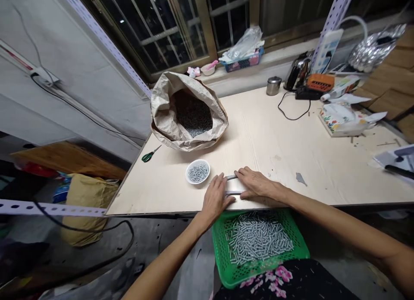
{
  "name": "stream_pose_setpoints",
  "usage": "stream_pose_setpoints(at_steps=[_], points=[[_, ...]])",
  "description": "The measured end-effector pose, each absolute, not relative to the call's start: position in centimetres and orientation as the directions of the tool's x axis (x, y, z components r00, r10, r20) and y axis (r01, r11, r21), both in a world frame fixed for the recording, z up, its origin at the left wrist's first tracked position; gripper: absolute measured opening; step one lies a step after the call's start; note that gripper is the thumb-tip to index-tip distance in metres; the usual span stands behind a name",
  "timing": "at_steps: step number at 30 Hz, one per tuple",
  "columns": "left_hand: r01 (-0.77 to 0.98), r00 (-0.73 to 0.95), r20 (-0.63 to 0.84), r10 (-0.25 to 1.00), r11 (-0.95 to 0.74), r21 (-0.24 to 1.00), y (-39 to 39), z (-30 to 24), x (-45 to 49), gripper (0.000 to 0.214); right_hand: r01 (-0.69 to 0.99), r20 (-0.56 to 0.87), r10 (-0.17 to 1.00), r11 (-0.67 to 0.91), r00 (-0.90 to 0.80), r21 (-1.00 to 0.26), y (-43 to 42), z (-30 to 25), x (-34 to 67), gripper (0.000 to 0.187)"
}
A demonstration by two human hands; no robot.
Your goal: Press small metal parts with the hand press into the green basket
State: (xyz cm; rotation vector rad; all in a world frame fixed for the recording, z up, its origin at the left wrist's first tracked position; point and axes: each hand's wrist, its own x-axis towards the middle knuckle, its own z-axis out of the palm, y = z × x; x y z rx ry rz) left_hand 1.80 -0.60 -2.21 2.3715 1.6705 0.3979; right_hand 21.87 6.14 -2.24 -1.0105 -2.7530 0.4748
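Note:
Near the table's front edge, my left hand [216,196] and my right hand [255,183] face each other, fingers bent onto the ends of two thin grey bars [233,192]. The bars lie side by side with a gap between them; my fingers hide whether they are joined. Just left of my left hand is a white bowl [197,182] holding small silvery metal pieces, like screws or pins. Below the table edge, a green plastic basket [221,265] at my lap holds many longer silvery pieces of similar shape.
A large open paper sack [161,114] with dark metal pieces inside stands at the back left. Green-handled scissors [148,157] lie left of the bowl. A steel canister [274,85], a kettle [296,71] and a tissue pack [343,121] are at the right.

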Motion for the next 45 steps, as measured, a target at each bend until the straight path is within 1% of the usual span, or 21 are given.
stream_pose_setpoints(at_steps=[2, 5, 8, 10, 11, 14, 16, 18, 19, 20, 22, 23, 25, 27, 30, 34, 36, 39, 41, 42, 45], points=[[0.862, 0.418, 0.037, 0.908, -0.409, 0.301, 1.1, -2.2, 2.4, 0.058, 0.606, 0.038, 0.653, 0.722, -0.757, -0.336, 6.3, -2.2, 21.9, 0.062], [0.847, 0.492, -0.073, 0.867, -0.458, 0.271, 2.8, -1.8, 2.7, 0.051, 0.634, 0.046, 0.685, 0.695, -0.727, -0.338, 6.5, -2.3, 21.9, 0.055], [0.857, 0.481, -0.101, 0.871, -0.443, 0.262, 3.1, -1.4, 2.8, 0.035, 0.616, 0.097, 0.686, 0.699, -0.721, -0.362, 6.4, -2.7, 21.8, 0.03], [0.866, 0.454, -0.088, 0.887, -0.415, 0.279, 2.7, -1.5, 3.1, 0.023, 0.602, 0.117, 0.684, 0.7, -0.72, -0.384, 6.2, -3.1, 21.6, 0.011], [0.872, 0.435, -0.075, 0.898, -0.399, 0.283, 2.4, -1.6, 3.3, 0.02, 0.603, 0.115, 0.688, 0.694, -0.717, -0.392, 6.2, -3.2, 21.4, 0.006], [0.894, 0.38, -0.043, 0.924, -0.355, 0.273, 1.8, -2.1, 3.8, 0.021, 0.613, 0.098, 0.694, 0.685, -0.713, -0.394, 6.1, -3.5, 20.9, 0.012], [0.897, 0.36, -0.027, 0.932, -0.339, 0.283, 1.6, -2.5, 3.9, 0.019, 0.606, 0.093, 0.682, 0.697, -0.725, -0.384, 6.1, -3.5, 20.9, 0.011], [0.876, 0.363, 0.002, 0.932, -0.342, 0.34, 1.4, -2.5, 3.3, 0.02, 0.592, 0.088, 0.663, 0.714, -0.743, -0.374, 6.0, -3.2, 21.3, 0.009], [0.862, 0.351, 0.036, 0.936, -0.338, 0.379, 1.2, -2.4, 2.8, 0.025, 0.583, 0.089, 0.653, 0.722, -0.752, -0.371, 5.8, -3.1, 21.5, 0.017], [0.849, 0.317, 0.084, 0.945, -0.322, 0.419, 1.0, -2.2, 2.1, 0.031, 0.571, 0.098, 0.642, 0.733, -0.76, -0.37, 5.7, -2.9, 21.8, 0.032], [0.834, 0.165, 0.183, 0.969, -0.236, 0.499, 0.2, -1.6, 0.4, 0.036, 0.551, 0.142, 0.631, 0.748, -0.762, -0.369, 5.2, -2.7, 22.4, 0.061], [0.828, 0.061, 0.209, 0.976, -0.166, 0.536, -0.3, -1.3, -0.5, 0.033, 0.545, 0.168, 0.632, 0.751, -0.756, -0.372, 4.9, -2.7, 22.6, 0.068], [0.806, -0.124, 0.172, 0.977, -0.002, 0.592, -1.4, -0.8, -2.0, 0.028, 0.538, 0.203, 0.636, 0.752, -0.744, -0.381, 4.4, -2.7, 22.6, 0.062], [0.785, -0.233, 0.054, 0.971, 0.155, 0.6, -2.5, -0.7, -2.9, 0.029, 0.535, 0.197, 0.638, 0.746, -0.744, -0.397, 4.0, -2.8, 22.1, 0.045], [0.781, -0.274, -0.144, 0.951, 0.307, 0.544, -3.5, -1.1, -2.9, 0.03, 0.528, 0.166, 0.631, 0.743, -0.758, -0.412, 3.5, -3.5, 20.8, 0.026], [0.792, -0.236, -0.333, 0.913, 0.379, 0.479, -2.8, -1.3, -2.2, 0.032, 0.525, 0.2, 0.623, 0.76, -0.756, -0.384, 3.0, -5.0, 19.6, 0.012], [0.778, -0.203, -0.428, 0.881, 0.411, 0.475, -2.0, -1.1, -2.2, 0.032, 0.543, 0.235, 0.63, 0.767, -0.74, -0.342, 2.8, -5.8, 19.3, 0.007], [0.73, -0.118, -0.564, 0.818, 0.456, 0.509, -1.1, -0.5, -2.5, 0.039, 0.584, 0.279, 0.65, 0.759, -0.707, -0.287, 2.7, -6.6, 18.9, 0.006], [0.751, -0.105, -0.585, 0.804, 0.45, 0.483, -0.8, -0.2, -2.3, 0.039, 0.605, 0.293, 0.661, 0.75, -0.69, -0.266, 2.8, -6.9, 18.7, 0.008], [0.797, -0.131, -0.552, 0.824, 0.419, 0.436, -0.8, -0.1, -2.2, 0.036, 0.613, 0.297, 0.664, 0.748, -0.687, -0.255, 2.9, -6.9, 18.6, 0.009], [0.951, -0.188, -0.35, 0.918, 0.259, 0.167, -0.8, 0.7, -1.7, 0.022, 0.634, 0.309, 0.67, 0.741, -0.675, -0.222, 3.4, -7.0, 18.5, 0.009]])
